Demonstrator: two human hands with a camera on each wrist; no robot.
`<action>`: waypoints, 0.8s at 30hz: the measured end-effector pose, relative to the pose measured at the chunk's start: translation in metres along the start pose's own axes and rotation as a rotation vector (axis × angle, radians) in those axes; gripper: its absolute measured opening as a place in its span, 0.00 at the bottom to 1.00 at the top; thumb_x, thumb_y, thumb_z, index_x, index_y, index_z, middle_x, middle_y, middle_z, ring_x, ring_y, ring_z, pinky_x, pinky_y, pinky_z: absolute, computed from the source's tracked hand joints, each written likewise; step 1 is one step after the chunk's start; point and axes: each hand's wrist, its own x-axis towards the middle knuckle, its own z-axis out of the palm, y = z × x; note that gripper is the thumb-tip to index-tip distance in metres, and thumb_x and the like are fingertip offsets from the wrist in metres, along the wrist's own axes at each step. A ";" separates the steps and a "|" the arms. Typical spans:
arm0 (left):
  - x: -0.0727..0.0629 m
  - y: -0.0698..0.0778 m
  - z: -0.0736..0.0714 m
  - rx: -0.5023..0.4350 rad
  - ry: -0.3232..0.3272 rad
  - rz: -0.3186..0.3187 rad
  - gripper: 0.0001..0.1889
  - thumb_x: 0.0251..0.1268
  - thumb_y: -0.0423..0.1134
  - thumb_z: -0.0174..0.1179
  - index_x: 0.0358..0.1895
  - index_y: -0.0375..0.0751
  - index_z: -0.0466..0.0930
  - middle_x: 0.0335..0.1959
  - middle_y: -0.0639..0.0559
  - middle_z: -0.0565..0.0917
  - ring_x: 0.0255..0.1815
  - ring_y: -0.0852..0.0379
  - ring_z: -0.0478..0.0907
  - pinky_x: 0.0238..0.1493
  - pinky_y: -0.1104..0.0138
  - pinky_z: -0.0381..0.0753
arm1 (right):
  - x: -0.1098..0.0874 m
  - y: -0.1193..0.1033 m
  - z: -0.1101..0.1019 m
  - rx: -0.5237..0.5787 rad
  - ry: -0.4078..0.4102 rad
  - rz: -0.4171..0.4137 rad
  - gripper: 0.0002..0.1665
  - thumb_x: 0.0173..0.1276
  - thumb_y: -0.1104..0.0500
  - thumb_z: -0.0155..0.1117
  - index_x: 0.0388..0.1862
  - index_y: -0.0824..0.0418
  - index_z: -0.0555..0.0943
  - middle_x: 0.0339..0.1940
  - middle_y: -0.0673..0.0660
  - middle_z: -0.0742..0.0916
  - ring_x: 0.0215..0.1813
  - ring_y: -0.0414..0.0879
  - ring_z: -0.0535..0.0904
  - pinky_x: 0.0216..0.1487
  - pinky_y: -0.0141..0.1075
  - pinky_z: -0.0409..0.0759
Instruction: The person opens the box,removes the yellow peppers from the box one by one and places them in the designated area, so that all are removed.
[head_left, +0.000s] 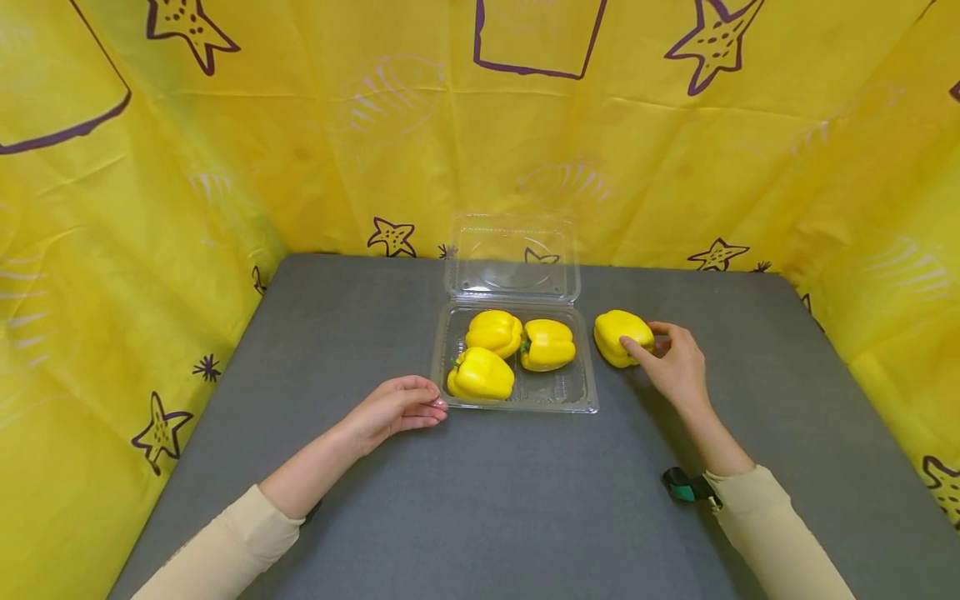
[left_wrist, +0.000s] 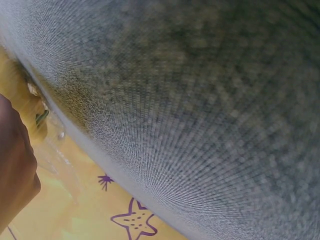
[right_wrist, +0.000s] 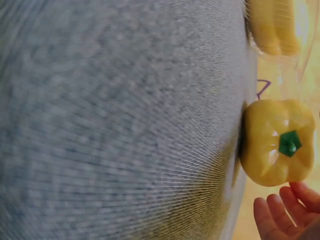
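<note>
In the head view a clear hinged plastic container (head_left: 551, 400) lies on the grey table, its lid (head_left: 513, 250) raised at the back. Three yellow bell peppers sit inside: one at the back left (head_left: 492, 332), another at the front left (head_left: 482, 375), the third on the right (head_left: 550, 344). My left hand (head_left: 393, 412) pinches the container's front left corner. To the container's right, a fourth pepper (head_left: 613, 337) rests on the table. My right hand (head_left: 678, 362) touches that pepper's right side. The right wrist view shows its green stem (right_wrist: 290, 143) and my relaxed fingertips at its edge, not wrapped round it.
Yellow cloth (head_left: 405, 125) with starfish drawings hangs behind and at both sides. Grey table surface (head_left: 517, 500) extends in front of the container. A dark strap (head_left: 684, 485) with a green patch is at the right sleeve.
</note>
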 end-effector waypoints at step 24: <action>0.000 0.000 0.000 0.019 0.008 0.000 0.13 0.71 0.34 0.56 0.50 0.26 0.72 0.39 0.42 0.85 0.39 0.53 0.85 0.49 0.61 0.83 | -0.010 -0.039 -0.010 0.193 0.117 -0.056 0.33 0.63 0.45 0.70 0.61 0.61 0.76 0.57 0.57 0.78 0.56 0.53 0.72 0.52 0.45 0.78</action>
